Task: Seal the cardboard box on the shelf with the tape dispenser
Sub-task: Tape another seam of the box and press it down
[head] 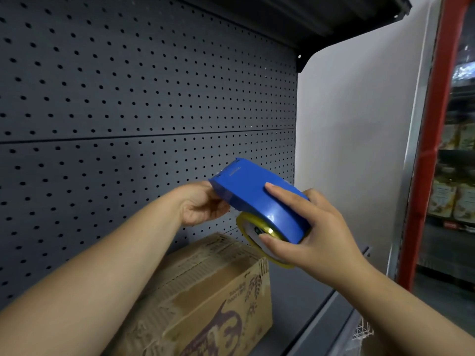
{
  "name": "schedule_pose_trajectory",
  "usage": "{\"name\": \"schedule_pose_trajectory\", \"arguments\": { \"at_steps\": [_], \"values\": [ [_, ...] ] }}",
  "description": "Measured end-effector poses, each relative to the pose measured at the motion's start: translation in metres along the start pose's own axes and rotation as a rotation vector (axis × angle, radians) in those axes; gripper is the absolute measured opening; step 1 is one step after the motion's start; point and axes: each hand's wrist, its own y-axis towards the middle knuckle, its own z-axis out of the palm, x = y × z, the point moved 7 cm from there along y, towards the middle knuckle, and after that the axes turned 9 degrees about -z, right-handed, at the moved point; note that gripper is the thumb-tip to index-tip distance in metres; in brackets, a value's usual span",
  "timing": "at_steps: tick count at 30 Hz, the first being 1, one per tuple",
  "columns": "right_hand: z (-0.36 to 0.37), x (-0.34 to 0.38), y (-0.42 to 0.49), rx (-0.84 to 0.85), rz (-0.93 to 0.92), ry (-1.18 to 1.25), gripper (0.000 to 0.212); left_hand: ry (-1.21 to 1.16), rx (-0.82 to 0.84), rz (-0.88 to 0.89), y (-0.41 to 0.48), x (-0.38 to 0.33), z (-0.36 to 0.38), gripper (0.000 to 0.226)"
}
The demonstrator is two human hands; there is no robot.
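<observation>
A blue tape dispenser (253, 194) with a yellowish tape roll (253, 231) under it is held in the air above the shelf. My right hand (311, 227) grips its rear end, with the thumb on the roll. My left hand (201, 205) pinches the dispenser's front end from below. Beneath them a brown printed cardboard box (205, 291) lies on the grey shelf (303, 296), its top flaps folded down and carrying strips of older tape. The dispenser is well clear of the box.
A dark pegboard back panel (128, 111) rises behind the box. A white side panel (354, 137) and a red upright (434, 150) bound the shelf on the right. Another shelf (308, 19) hangs overhead. Stocked goods (455, 199) stand far right.
</observation>
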Motion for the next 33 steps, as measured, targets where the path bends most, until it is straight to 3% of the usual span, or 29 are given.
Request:
{"name": "schedule_pose_trajectory", "arguments": {
  "at_steps": [12, 19, 24, 28, 30, 33],
  "values": [
    [0.008, -0.020, -0.001, 0.198, 0.186, -0.028, 0.087, 0.184, -0.350, 0.120, 0.023, -0.008, -0.011, 0.010],
    [0.000, -0.032, -0.015, 0.248, 0.269, 0.051, 0.080, 0.324, -0.538, 0.096, 0.032, -0.017, -0.060, 0.012],
    [0.000, -0.041, -0.019, 0.308, 0.321, 0.077, 0.076, 0.532, -0.501, -0.019, 0.056, 0.007, -0.059, 0.007],
    [0.011, -0.048, -0.021, 0.336, 0.346, 0.039, 0.074, 0.648, -0.498, -0.137, 0.079, 0.032, -0.058, 0.029],
    [0.015, -0.051, -0.020, 0.346, 0.357, 0.039, 0.074, 0.736, -0.506, -0.190, 0.085, 0.039, -0.057, 0.015],
    [0.022, -0.054, -0.021, 0.365, 0.353, 0.031, 0.074, 0.940, -0.556, -0.285, 0.089, 0.047, -0.060, 0.017]
  ]
}}
